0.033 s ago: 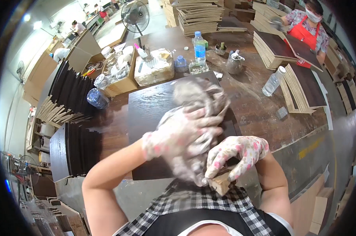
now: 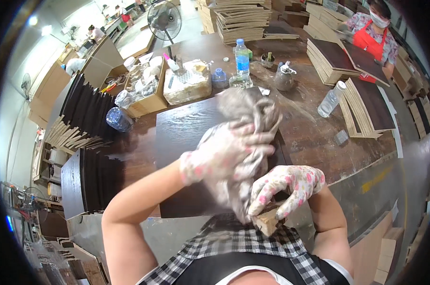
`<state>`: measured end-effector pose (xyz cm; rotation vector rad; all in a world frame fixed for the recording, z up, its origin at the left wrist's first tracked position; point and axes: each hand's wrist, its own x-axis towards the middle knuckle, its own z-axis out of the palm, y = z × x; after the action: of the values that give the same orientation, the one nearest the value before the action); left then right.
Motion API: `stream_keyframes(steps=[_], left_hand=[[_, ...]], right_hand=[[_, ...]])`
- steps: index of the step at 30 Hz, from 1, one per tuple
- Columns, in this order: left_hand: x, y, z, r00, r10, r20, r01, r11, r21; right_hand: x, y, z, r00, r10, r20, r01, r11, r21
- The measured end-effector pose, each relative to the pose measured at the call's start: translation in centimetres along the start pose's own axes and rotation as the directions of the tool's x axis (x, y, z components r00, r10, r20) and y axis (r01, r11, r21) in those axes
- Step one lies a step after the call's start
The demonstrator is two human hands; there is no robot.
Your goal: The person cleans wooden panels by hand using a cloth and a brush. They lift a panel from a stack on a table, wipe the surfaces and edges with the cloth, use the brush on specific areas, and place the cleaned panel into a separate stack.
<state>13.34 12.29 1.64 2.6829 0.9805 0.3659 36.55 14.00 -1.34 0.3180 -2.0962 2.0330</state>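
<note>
My left hand, in a white glove with pink flowers, is shut on a bunched grey rag held up above a dark brown wooden panel. The panel lies flat on the workbench in front of me. My right hand, in the same kind of glove, grips a small pale wooden block close to my chest. The rag's lower end hangs down between both hands and touches the block.
Behind the panel stand a blue-capped water bottle, a cardboard box of clutter and a fan. Dark panels are stacked at left and right. A person in a red apron works at far right.
</note>
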Motion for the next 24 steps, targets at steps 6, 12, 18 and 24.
stream_keyframes(steps=[6,12,18,24], left_hand=[[-1.2,-14.0,0.3,0.848,-0.526,0.062,-0.139,-0.334,-0.932],[-4.7,-11.8,-5.7,0.587,-0.549,-0.595,0.277,0.827,-0.490],[1.0,0.9,1.6,0.939,0.078,-0.334,-0.042,0.992,0.115],[-1.9,7.0,5.5,0.907,0.421,-0.001,-0.415,0.892,0.179]], right_hand=[[0.1,0.2,0.5,0.994,0.072,-0.083,-0.065,0.994,0.092],[-1.1,1.5,0.1,0.841,-0.158,-0.518,0.263,0.955,0.136],[0.9,0.6,-8.2,0.356,-0.022,-0.934,-0.046,0.998,-0.040],[4.2,2.0,-8.9,0.444,0.079,-0.892,-0.177,0.984,-0.001]])
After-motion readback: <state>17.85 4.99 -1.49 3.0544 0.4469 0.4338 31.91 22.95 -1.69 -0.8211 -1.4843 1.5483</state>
